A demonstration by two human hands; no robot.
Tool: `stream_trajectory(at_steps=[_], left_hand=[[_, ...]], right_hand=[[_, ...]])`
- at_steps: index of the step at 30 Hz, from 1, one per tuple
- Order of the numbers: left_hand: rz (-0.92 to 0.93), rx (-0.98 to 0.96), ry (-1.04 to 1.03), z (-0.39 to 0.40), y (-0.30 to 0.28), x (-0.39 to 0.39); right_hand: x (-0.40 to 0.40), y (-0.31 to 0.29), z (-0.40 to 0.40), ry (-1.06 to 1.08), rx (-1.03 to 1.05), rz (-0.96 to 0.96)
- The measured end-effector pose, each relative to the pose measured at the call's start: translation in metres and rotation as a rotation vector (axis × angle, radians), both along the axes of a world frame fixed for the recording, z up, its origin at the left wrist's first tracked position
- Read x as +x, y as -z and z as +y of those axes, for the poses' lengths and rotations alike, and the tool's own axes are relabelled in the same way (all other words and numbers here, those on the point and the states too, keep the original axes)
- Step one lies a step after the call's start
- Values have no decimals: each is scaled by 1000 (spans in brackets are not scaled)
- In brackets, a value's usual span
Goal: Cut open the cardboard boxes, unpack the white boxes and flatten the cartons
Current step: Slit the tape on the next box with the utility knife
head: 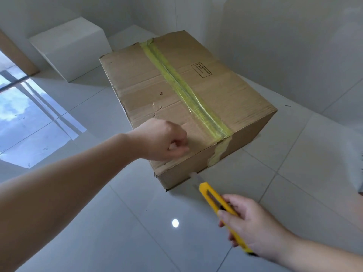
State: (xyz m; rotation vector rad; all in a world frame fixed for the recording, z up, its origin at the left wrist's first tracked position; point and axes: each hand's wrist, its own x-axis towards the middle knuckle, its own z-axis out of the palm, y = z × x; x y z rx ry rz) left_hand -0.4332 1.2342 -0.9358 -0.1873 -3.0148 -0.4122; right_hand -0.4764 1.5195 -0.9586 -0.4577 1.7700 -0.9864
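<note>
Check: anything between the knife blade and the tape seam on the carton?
Nothing visible. The knife in the right hand has its blade at the carton's near side wall, left of the tape. The left hand rests on the top near the corner, also left of the tape.

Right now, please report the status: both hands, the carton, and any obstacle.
Left hand fisted, resting on cardboard box top, near corner. Right hand grips yellow utility knife, blade at the box's near side. Yellow tape uncut. Nothing in the way.
</note>
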Motion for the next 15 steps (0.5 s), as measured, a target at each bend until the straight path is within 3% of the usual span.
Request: stream_trajectory(at_steps=[4, 6, 8, 15], left_hand=[[-49, -212, 81, 20, 10, 2], [-15, -234, 93, 22, 14, -3], [21, -216, 105, 23, 14, -5], [67, -193, 130, 20, 19, -4]], right_hand=[[-56, 10, 32, -503, 56, 989], [-72, 8, 27, -581, -52, 1208], [-78, 6, 15, -588, -135, 1308], [-76, 3, 5, -593, -196, 1318]])
